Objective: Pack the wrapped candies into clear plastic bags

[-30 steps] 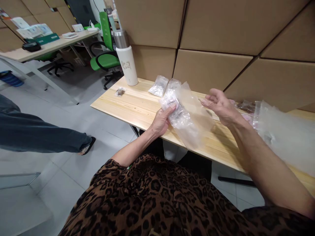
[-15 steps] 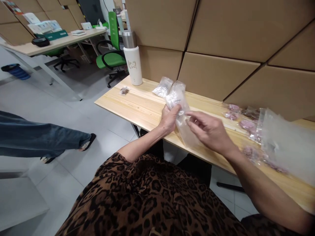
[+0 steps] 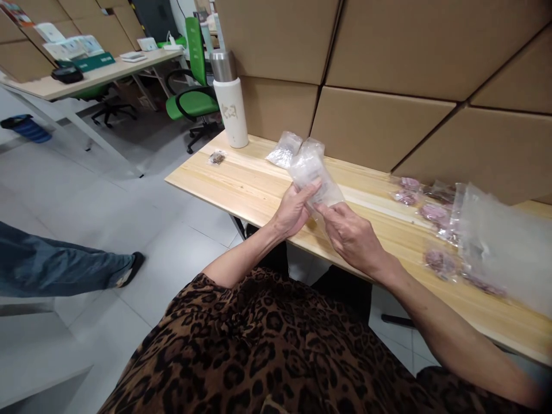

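A clear plastic bag [image 3: 311, 172] is held just above the near edge of the wooden table [image 3: 241, 184]; the left hand [image 3: 293, 210] grips its left side with closed fingers, and the right hand [image 3: 351, 236] pinches its lower corner. Behind the bag lies a smaller clear packet [image 3: 283, 149], and further left stands a white thermos bottle [image 3: 230, 103]. To the right of the bag lie small packets with pinkish contents [image 3: 431, 214], perhaps beads, beside a large clear bag [image 3: 500, 247].

The white bottle [image 3: 232, 112] standing at the far end of the surface [image 3: 241, 184] bears a pale printed mark on its side, too faint to read. The papers [image 3: 64, 49] on the distant desk show print, but it is too small to read.
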The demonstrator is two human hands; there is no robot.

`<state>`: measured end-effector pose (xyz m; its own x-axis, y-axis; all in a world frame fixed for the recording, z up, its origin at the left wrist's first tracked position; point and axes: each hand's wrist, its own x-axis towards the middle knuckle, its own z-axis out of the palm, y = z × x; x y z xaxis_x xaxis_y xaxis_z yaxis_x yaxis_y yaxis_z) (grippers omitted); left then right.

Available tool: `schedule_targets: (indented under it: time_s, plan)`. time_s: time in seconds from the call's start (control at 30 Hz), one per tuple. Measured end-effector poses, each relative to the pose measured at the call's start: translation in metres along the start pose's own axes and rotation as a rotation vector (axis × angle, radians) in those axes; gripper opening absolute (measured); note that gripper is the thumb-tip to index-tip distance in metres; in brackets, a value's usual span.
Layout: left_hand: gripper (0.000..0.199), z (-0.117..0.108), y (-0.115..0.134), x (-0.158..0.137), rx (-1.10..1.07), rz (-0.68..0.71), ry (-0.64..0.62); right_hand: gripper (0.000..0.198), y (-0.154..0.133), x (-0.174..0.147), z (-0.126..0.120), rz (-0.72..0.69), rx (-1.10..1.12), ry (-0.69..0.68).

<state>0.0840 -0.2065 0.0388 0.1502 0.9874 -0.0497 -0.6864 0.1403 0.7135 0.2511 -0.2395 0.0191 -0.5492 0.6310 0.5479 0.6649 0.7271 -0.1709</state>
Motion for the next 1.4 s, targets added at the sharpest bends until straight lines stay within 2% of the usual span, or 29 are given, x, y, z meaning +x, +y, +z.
schedule_targets:
  time_s: [0.13, 0.23, 0.3, 0.4, 0.47, 0.57, 0.67, 0.77, 0.9, 1.0, 1.07, 1.2, 1.3, 1.4]
  plan:
    - [0.006, 0.001, 0.006, 0.008, -0.018, 0.024, 0.076, 0.042, 0.0, -0.007, -0.007, 0.065, 0.084, -0.026]
    - [0.011, 0.006, 0.014, 0.01, -0.033, 0.091, 0.062, 0.035, -0.002, -0.011, -0.012, 0.248, 0.31, -0.049]
    - [0.022, 0.009, 0.018, 0.009, -0.034, 0.149, -0.013, 0.047, -0.005, -0.01, -0.014, 0.472, 0.593, -0.109]
    - [0.036, 0.009, 0.02, 0.007, 0.053, 0.227, -0.126, 0.068, -0.007, -0.004, -0.015, 0.81, 1.159, -0.147]
    - [0.045, 0.006, 0.018, 0.007, 0.161, 0.265, -0.189, 0.077, -0.009, 0.003, -0.017, 0.912, 1.46, -0.128]
    - [0.059, 0.0, 0.014, 0.007, 0.313, 0.249, -0.286, 0.081, -0.009, 0.014, -0.021, 0.913, 1.657, -0.081]
    - [0.062, -0.003, 0.012, 0.007, 0.423, 0.126, -0.366, 0.072, -0.003, 0.021, -0.017, 0.905, 1.626, 0.05]
    - [0.059, -0.005, 0.011, 0.01, 0.486, 0.018, -0.382, 0.066, 0.008, 0.024, -0.006, 0.876, 1.453, 0.109]
    - [0.057, -0.01, 0.006, 0.021, 0.503, 0.024, -0.262, 0.081, 0.02, 0.028, 0.007, 0.735, 1.17, 0.09]
    - [0.052, -0.013, 0.001, 0.037, 0.533, 0.034, -0.205, 0.078, 0.031, 0.035, 0.014, 0.703, 1.089, 0.114]
    - [0.045, -0.013, 0.0, 0.05, 0.598, 0.101, -0.195, 0.069, 0.043, 0.042, 0.02, 0.725, 1.104, 0.181]
    - [0.03, -0.01, 0.008, 0.084, 0.854, 0.324, -0.15, 0.058, 0.079, 0.065, 0.036, 0.784, 1.074, 0.327]
    - [0.041, -0.01, 0.015, 0.114, 1.062, 0.439, -0.098, 0.052, 0.111, 0.085, 0.051, 0.907, 1.031, 0.459]
    - [0.053, -0.013, 0.013, 0.142, 1.262, 0.501, -0.177, 0.051, 0.139, 0.102, 0.066, 1.071, 0.942, 0.587]
